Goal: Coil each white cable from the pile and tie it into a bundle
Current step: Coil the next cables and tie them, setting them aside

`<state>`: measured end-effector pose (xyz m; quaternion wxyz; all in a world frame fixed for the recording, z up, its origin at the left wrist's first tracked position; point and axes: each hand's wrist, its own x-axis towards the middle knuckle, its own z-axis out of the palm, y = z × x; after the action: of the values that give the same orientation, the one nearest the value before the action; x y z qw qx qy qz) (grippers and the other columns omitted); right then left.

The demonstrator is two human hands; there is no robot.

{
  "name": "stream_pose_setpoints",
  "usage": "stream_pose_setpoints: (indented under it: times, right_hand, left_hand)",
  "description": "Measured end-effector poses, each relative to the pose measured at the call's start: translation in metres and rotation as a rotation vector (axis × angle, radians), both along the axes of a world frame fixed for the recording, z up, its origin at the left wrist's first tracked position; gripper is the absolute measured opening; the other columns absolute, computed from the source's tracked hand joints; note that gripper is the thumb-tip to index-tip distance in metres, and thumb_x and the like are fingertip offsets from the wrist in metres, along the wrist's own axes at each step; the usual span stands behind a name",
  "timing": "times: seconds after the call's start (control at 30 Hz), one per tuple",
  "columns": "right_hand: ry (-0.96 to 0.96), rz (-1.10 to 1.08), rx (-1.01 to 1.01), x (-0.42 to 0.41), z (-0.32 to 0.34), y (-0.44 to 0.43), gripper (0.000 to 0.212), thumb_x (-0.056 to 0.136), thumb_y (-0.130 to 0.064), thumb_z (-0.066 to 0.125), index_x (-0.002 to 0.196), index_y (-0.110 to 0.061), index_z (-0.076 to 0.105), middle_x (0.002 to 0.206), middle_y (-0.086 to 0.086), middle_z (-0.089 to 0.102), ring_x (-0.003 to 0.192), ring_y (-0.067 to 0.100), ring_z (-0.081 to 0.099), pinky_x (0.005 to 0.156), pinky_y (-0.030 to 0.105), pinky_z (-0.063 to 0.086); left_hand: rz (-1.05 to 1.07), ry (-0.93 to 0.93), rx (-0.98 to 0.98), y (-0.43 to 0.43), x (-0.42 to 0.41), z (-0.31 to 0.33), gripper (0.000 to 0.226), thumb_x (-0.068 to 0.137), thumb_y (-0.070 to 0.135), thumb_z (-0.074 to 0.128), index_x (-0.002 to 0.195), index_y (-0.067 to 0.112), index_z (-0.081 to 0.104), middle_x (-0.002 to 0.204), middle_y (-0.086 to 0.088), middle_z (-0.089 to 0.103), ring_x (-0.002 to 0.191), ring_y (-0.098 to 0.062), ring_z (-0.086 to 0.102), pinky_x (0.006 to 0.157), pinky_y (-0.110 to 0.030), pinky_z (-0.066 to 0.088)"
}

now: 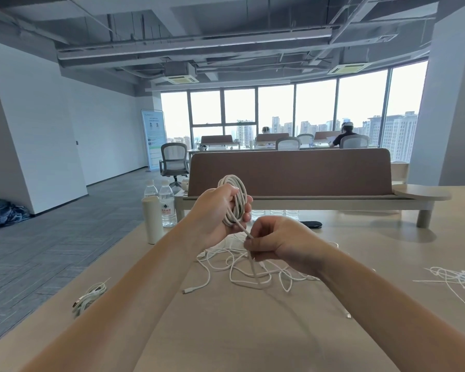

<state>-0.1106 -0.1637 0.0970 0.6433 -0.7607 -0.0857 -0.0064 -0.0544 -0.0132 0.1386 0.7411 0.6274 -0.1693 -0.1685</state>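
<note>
Currently: white cable coil is standing upright in the left hand, above the loose pile on the desk.
Head view: left hand is gripping round the loops; right hand is pinching the coil's free strand just below it.

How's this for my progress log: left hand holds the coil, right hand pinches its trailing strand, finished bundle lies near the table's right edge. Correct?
Not quite: the head view shows the finished bundle near the left edge of the table. The rest stands.

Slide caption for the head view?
Left hand holds the coil, right hand pinches its tail above the cable pile.
</note>
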Motion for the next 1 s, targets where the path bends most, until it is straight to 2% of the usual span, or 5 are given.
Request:
stream_pose_setpoints:
  times: [0.1, 0.2, 0.63, 0.87, 1.0]
  right_hand:
    - [-0.032, -0.080, -0.019, 0.001, 0.000, -0.001, 0.020, 0.083, 0.007, 0.074, 0.091, -0.002, 0.059, 0.063, 0.004, 0.056, 0.052, 0.016, 0.051, 0.053, 0.023, 0.047]
    - [-0.087, -0.117, -0.071, 0.002, 0.002, -0.004, 0.013, 0.085, 0.001, 0.074, 0.079, -0.005, 0.065, 0.056, 0.000, 0.051, 0.048, 0.012, 0.041, 0.049, 0.020, 0.036]
    - [-0.237, -0.262, -0.311, -0.005, 0.006, 0.003, 0.015, 0.085, -0.035, 0.077, 0.079, -0.021, 0.078, 0.047, -0.013, 0.046, 0.045, 0.004, 0.037, 0.050, 0.019, 0.031]
    - [-0.238, -0.154, -0.366, -0.009, 0.007, 0.002, 0.019, 0.091, -0.027, 0.072, 0.079, -0.013, 0.077, 0.047, -0.022, 0.057, 0.053, -0.012, 0.053, 0.054, 0.002, 0.035]
    - [-0.182, -0.085, -0.241, -0.007, 0.006, 0.003, 0.029, 0.093, -0.034, 0.069, 0.075, -0.012, 0.075, 0.051, -0.010, 0.049, 0.053, 0.004, 0.044, 0.060, 0.016, 0.036]
  left_hand:
    - [0.021, 0.008, -0.004, 0.002, -0.001, 0.001, 0.032, 0.101, 0.019, 0.034, 0.103, 0.000, 0.060, 0.074, -0.009, 0.059, 0.061, -0.018, 0.055, 0.055, -0.027, 0.040]
    - [0.031, 0.042, -0.069, 0.005, 0.000, 0.004, 0.032, 0.102, 0.018, 0.033, 0.102, -0.001, 0.058, 0.074, -0.011, 0.056, 0.062, -0.019, 0.052, 0.052, -0.027, 0.036]
    - [0.054, 0.037, -0.063, 0.001, 0.007, -0.013, 0.027, 0.101, 0.025, 0.047, 0.105, 0.001, 0.060, 0.075, -0.010, 0.058, 0.062, -0.018, 0.056, 0.056, -0.028, 0.045]
    - [-0.006, 0.046, -0.109, 0.000, 0.006, -0.018, 0.023, 0.100, 0.013, 0.043, 0.109, -0.004, 0.056, 0.077, -0.012, 0.056, 0.063, -0.019, 0.054, 0.058, -0.029, 0.043]
    - [0.015, 0.157, -0.204, -0.001, 0.010, -0.017, 0.027, 0.100, 0.015, 0.036, 0.105, -0.003, 0.055, 0.076, -0.013, 0.056, 0.063, -0.021, 0.052, 0.064, -0.030, 0.042]
